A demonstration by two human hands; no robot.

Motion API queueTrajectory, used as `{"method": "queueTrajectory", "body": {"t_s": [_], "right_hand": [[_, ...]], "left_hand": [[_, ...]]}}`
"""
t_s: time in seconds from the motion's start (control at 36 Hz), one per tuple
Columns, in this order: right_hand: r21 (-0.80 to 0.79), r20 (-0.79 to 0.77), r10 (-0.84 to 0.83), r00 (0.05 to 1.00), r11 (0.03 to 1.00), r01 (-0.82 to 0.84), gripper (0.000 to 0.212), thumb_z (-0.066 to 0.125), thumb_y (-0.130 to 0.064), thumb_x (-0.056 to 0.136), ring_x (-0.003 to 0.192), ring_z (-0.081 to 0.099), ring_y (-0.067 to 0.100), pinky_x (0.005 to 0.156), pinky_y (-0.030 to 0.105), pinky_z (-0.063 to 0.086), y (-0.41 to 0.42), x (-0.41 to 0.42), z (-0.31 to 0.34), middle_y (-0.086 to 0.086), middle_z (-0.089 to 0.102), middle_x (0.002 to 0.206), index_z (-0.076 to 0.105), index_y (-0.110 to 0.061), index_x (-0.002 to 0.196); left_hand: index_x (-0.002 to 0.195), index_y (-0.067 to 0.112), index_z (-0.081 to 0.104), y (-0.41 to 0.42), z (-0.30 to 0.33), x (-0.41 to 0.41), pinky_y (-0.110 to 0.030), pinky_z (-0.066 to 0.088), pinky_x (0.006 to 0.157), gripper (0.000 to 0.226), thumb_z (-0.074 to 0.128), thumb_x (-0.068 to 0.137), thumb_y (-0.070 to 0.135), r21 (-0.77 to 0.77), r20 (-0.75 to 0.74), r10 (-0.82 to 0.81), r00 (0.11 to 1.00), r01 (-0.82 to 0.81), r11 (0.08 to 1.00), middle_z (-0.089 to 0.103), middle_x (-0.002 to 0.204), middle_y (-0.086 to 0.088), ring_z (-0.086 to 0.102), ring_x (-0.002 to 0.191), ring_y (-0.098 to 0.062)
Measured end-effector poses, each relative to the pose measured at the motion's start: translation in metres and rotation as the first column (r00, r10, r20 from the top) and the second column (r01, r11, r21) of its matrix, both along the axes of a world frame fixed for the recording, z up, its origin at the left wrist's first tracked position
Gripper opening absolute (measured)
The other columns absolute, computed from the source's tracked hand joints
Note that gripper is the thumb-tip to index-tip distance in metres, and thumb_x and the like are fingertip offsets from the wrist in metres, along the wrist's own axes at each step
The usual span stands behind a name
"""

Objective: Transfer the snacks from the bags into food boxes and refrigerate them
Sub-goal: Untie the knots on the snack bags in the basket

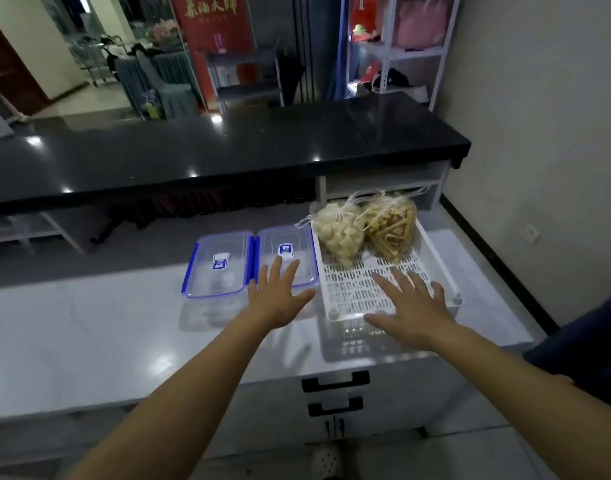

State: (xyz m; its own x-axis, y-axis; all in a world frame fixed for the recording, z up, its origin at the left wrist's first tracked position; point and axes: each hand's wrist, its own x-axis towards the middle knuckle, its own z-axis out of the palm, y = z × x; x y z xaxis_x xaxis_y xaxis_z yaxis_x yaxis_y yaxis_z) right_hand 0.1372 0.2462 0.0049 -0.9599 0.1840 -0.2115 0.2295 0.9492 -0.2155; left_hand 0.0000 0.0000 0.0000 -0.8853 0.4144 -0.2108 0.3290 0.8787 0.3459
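Both my hands are released, fingers spread, with nothing in either grip. My left hand [275,299] hovers over the near edge of the right food box [286,258]; my right hand [409,311] hovers over a white slotted tray [352,289]. At the tray's far end lie two tied bags: pale puffed snacks [338,233] and brown stick snacks [392,228], touching. A second lidded box [218,266] sits just left, on the pale tabletop [89,334].
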Motion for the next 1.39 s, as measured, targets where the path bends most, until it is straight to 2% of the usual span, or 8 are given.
{"method": "queueTrajectory", "body": {"t_s": [0.25, 0.44, 0.58, 0.69, 0.78, 1.06, 1.22, 1.39], "right_hand": [[-0.018, -0.121, -0.053, 0.991, 0.999, 0.051, 0.085, 0.044, -0.077, 0.086, 0.154, 0.009, 0.025, 0.119, 0.055, 0.007, 0.013, -0.108, 0.029, -0.001, 0.014, 0.168, 0.014, -0.042, 0.157], [0.018, -0.186, -0.09, 0.978, 0.995, 0.095, 0.065, 0.053, -0.059, 0.091, 0.149, 0.021, 0.025, 0.118, 0.053, 0.016, 0.007, -0.185, 0.04, 0.0, 0.033, 0.16, 0.038, -0.034, 0.149], [-0.039, -0.221, -0.158, 0.962, 0.987, 0.153, 0.049, 0.055, -0.05, 0.092, 0.145, 0.024, 0.023, 0.116, 0.05, 0.017, 0.008, -0.219, 0.041, -0.001, 0.041, 0.152, 0.053, -0.034, 0.139], [-0.052, -0.232, -0.178, 0.956, 0.984, 0.171, 0.039, 0.062, -0.045, 0.091, 0.141, 0.028, 0.025, 0.116, 0.05, 0.019, 0.007, -0.234, 0.039, 0.0, 0.045, 0.147, 0.063, -0.03, 0.128], [-0.015, -0.251, -0.177, 0.952, 0.984, 0.179, 0.033, 0.065, -0.043, 0.09, 0.138, 0.029, 0.025, 0.115, 0.048, 0.019, 0.005, -0.238, 0.035, 0.001, 0.046, 0.143, 0.066, -0.027, 0.119], [0.104, -0.231, 0.019, 0.973, 0.995, 0.005, 0.007, 0.061, -0.026, 0.092, 0.129, 0.031, 0.026, 0.11, 0.046, 0.021, 0.013, -0.242, 0.04, 0.0, 0.048, 0.127, 0.066, -0.024, 0.097], [-0.083, -0.251, 0.161, 0.955, 0.979, -0.187, 0.007, 0.063, -0.031, 0.094, 0.13, 0.026, 0.02, 0.108, 0.039, 0.018, 0.033, -0.239, 0.057, -0.011, 0.041, 0.12, 0.058, -0.035, 0.09], [-0.093, -0.281, 0.381, 0.881, 0.903, -0.42, 0.011, 0.067, -0.037, 0.09, 0.136, 0.026, 0.018, 0.113, 0.04, 0.014, 0.055, -0.217, 0.086, -0.015, 0.038, 0.119, 0.057, -0.04, 0.088]], "left_hand": [[0.158, 0.042, 0.007, 0.012, -0.035, -0.045, -0.054, -0.002, 0.122, 0.081, 0.025, 0.089, 0.08, -0.041, -0.088, -0.051, 0.995, 0.047, 0.998, -0.002, 0.17, 0.0, -0.007, 0.155, -0.029], [0.156, 0.048, -0.002, 0.009, -0.057, -0.04, -0.038, -0.033, 0.111, 0.082, 0.005, 0.083, 0.085, -0.015, -0.19, -0.063, 0.98, 0.062, 0.998, -0.011, 0.168, 0.007, -0.032, 0.147, -0.016], [0.157, 0.047, 0.009, 0.008, -0.054, -0.039, -0.044, -0.016, 0.119, 0.077, 0.02, 0.088, 0.079, 0.014, -0.178, -0.065, 0.982, 0.069, 0.998, 0.004, 0.169, 0.004, -0.011, 0.153, -0.023], [0.145, 0.056, -0.024, 0.004, -0.052, -0.042, -0.042, -0.03, 0.113, 0.076, 0.009, 0.082, 0.083, -0.02, -0.132, -0.105, 0.986, 0.103, 0.994, -0.028, 0.162, 0.01, -0.04, 0.144, -0.019], [0.148, 0.058, -0.017, -0.002, -0.048, -0.046, -0.043, -0.028, 0.115, 0.075, 0.014, 0.084, 0.081, 0.0, -0.075, -0.158, 0.985, 0.159, 0.987, -0.034, 0.158, 0.013, -0.043, 0.142, -0.018], [0.136, 0.04, 0.055, -0.002, 0.005, -0.053, -0.039, 0.026, 0.12, 0.042, 0.064, 0.096, 0.039, 0.385, 0.069, 0.071, 0.995, -0.093, 0.918, 0.042, 0.151, 0.012, 0.033, 0.144, -0.011], [0.11, 0.048, 0.062, 0.008, 0.039, -0.061, 0.003, 0.034, 0.09, 0.037, 0.066, 0.096, 0.015, 0.63, 0.025, 0.192, 0.981, -0.165, 0.759, 0.058, 0.12, 0.032, 0.048, 0.113, 0.023], [0.106, 0.055, 0.059, 0.019, 0.071, -0.074, -0.004, 0.035, 0.088, 0.032, 0.062, 0.098, 0.024, 0.643, 0.004, 0.21, 0.978, -0.163, 0.748, 0.057, 0.105, 0.046, 0.047, 0.106, 0.028]]}}
